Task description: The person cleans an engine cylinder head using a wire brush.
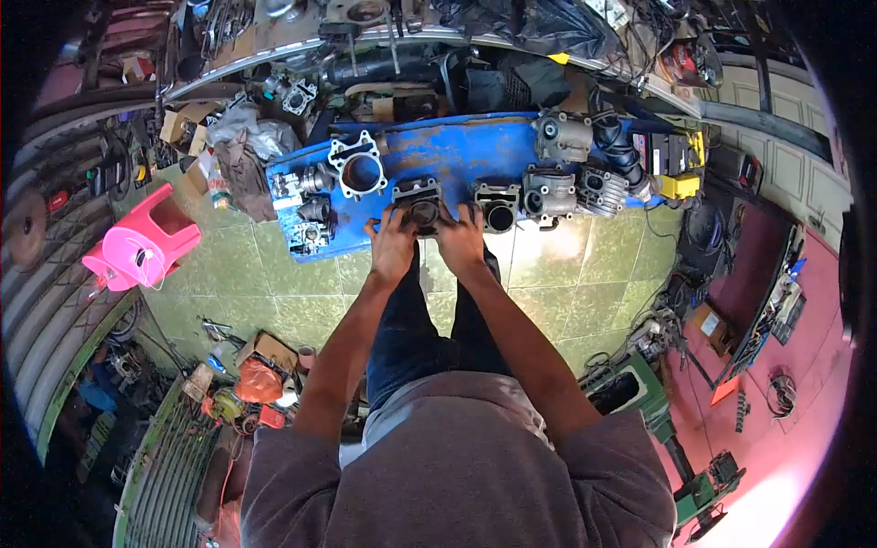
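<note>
Cylinder block (420, 208) at blue bench's (440, 151) near edge: prob hefty, stiff; left hand (392, 245) + right hand (460, 241) gripping sides, best hold tbh.

Bare table (448, 151) lies open beyond the dark engine part (422, 194), along the middle of the far edge — room for a hand. A silver cylinder block (342, 163) bars its left end, engine castings (568, 140) its right. On the near edge, a narrower gap separates the left hand (391, 245) from metal pieces (311, 237).
</note>
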Demonstrator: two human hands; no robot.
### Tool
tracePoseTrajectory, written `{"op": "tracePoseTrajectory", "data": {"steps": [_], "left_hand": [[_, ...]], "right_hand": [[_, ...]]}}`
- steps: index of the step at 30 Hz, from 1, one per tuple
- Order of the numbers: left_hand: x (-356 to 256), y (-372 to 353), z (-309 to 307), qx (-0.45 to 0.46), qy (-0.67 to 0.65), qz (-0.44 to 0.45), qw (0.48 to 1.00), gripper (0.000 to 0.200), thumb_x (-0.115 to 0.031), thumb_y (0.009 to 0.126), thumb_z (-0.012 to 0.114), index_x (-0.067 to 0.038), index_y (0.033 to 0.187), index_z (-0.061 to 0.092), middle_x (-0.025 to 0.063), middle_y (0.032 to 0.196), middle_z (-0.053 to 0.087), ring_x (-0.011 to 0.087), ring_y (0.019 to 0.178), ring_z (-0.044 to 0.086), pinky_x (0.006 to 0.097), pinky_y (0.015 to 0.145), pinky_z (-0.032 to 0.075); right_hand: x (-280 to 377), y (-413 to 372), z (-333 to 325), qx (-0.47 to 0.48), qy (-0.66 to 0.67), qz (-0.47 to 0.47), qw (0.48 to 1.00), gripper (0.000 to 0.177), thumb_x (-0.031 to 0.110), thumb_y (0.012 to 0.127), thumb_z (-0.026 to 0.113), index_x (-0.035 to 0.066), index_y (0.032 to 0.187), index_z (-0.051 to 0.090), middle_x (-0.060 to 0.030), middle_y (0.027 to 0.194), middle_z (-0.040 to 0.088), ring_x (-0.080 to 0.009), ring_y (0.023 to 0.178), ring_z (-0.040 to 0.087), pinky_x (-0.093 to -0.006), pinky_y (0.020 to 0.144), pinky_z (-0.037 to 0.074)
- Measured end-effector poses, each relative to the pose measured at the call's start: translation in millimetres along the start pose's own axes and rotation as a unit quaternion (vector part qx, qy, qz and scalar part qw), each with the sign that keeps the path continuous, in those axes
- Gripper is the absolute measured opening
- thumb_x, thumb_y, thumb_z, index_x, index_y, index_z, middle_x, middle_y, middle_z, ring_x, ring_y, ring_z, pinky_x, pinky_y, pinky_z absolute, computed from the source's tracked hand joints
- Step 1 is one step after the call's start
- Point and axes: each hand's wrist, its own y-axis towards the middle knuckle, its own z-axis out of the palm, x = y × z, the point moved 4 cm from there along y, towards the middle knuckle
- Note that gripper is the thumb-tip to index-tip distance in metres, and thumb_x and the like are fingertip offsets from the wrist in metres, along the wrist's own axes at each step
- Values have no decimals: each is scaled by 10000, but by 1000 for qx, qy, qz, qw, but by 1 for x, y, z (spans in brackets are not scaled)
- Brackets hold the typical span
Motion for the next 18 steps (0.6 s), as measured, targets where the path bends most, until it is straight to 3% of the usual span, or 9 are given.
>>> {"op": "tracePoseTrajectory", "data": {"steps": [3,5,7,9,10,13,15,17,18], "left_hand": [[-16,10,-15,43,43,-15,998,322,-167,790,749,-169,1108,703,57,1314,552,284,1352,427,592,991,311],[-32,22,-26,60,74,-21,995,384,-176,769,768,-178,1145,686,56,1312,552,286,1349,426,595,993,313],[-53,36,-40,70,57,-26,996,451,-183,744,791,-183,1178,665,51,1322,548,288,1330,444,589,989,325],[-82,54,-39,68,33,4,997,437,-183,751,788,-172,1171,667,51,1308,556,284,1320,455,581,983,330],[-99,66,-36,65,7,26,998,424,-183,758,785,-161,1165,669,51,1295,563,279,1311,466,572,978,335],[-164,101,-16,68,-60,101,991,426,-201,735,817,-165,1134,674,47,1242,596,255,1280,504,583,1010,315],[-211,125,10,68,-81,147,984,447,-209,745,811,-160,1166,668,51,1260,598,251,1300,496,579,1021,313],[-252,141,35,71,-102,187,974,469,-216,755,805,-155,1197,662,56,1279,601,247,1320,488,576,1032,311],[-271,148,48,84,-89,205,971,563,-225,756,810,-124,1273,609,77,1335,574,269,1359,455,577,1038,314]], "right_hand": [[-8,6,-20,20,47,-7,999,210,182,747,776,112,945,760,-53,1241,701,-293,1161,546,-538,1092,346],[-24,5,-37,-61,125,-13,990,194,173,749,781,107,929,753,-47,1123,734,-277,1105,579,-515,1075,373],[-48,1,-62,-93,148,14,984,145,151,741,771,117,875,729,-74,875,722,-280,975,617,-483,1018,412],[-80,-7,-84,-108,141,55,983,149,133,733,769,114,870,717,-79,835,703,-282,957,621,-488,998,418],[-99,-11,-96,-146,115,52,981,167,127,734,774,111,894,727,-81,844,702,-291,951,621,-493,1003,417],[-168,-38,-110,-120,41,92,988,383,198,762,777,125,1128,691,-112,1080,686,-321,1114,568,-525,1056,382],[-218,-57,-113,-68,32,172,982,518,214,775,774,114,1263,631,-141,1230,622,-348,1171,536,-530,1062,377],[-252,-66,-139,-44,28,201,978,778,223,776,776,137,1481,457,-145,1370,547,-364,1243,502,-541,1081,359],[-266,-70,-145,-34,2,205,978,842,235,760,789,151,1512,420,-139,1431,512,-359,1268,491,-544,1098,346]]}}
